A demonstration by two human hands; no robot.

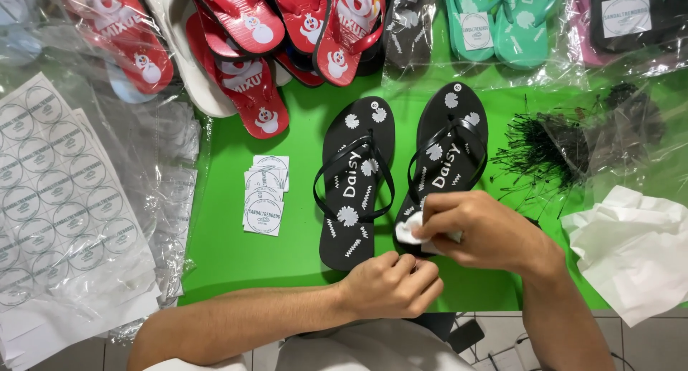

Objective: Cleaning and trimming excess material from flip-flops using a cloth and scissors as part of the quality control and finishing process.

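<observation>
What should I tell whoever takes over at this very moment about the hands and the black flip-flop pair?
Right hand: pinching a white cloth against the heel of the right black flip-flop.
Left hand: closed, at the heel of the left black flip-flop; whether it holds anything cannot be seen.
Both flip-flops lie side by side, unbagged, on the green table. A stack of round stickers lies left of them, black tag pins to the right.
Done: pair laid out. Left: wiping looks unfinished; no sticker on either.

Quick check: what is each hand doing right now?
Left hand: closed in a loose fist, nothing visibly held.
Right hand: pinching a white round sticker over the right black flip-flop.
</observation>
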